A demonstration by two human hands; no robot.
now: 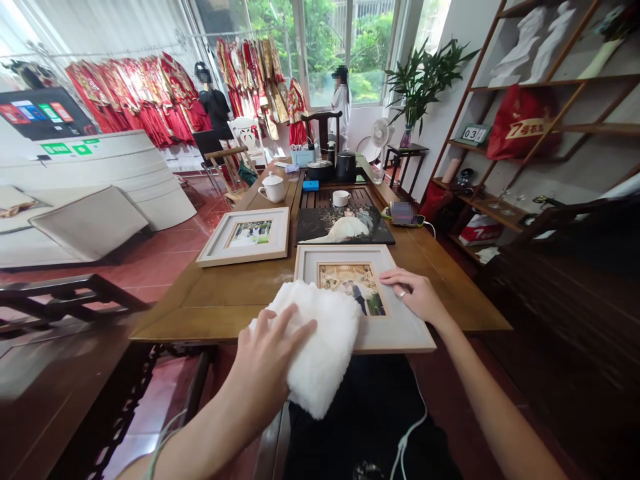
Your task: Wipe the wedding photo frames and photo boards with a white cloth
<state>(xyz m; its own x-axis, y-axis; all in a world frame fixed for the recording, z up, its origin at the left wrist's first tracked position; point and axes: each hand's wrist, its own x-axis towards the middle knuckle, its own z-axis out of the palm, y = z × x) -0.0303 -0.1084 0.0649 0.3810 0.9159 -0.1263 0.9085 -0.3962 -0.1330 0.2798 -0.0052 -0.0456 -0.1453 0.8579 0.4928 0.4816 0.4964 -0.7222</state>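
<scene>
A white fluffy cloth [320, 353] lies under my left hand [270, 350], whose fingers press into it. The cloth covers the lower left of a light wooden picture frame [400, 337], which holds a wedding photo [373, 297] inside a pale mat. My right hand [413, 293] rests on the frame's right side, fingers stretched flat over the mat by the photo, a ring on one finger. The frame's near edge juts past the table edge toward my lap. Behind it lie a second framed photo [250, 233] on the left and a dark wedding picture panel [345, 225].
The wooden table [220, 293] also bears a lidded white teapot [273, 187], a white cup [341, 198], a blue box [311, 185], a dark kettle [346, 165] and a phone on a cable [404, 213]. Shelves [540, 83] stand right. Two people are by the windows and red garments [145, 93].
</scene>
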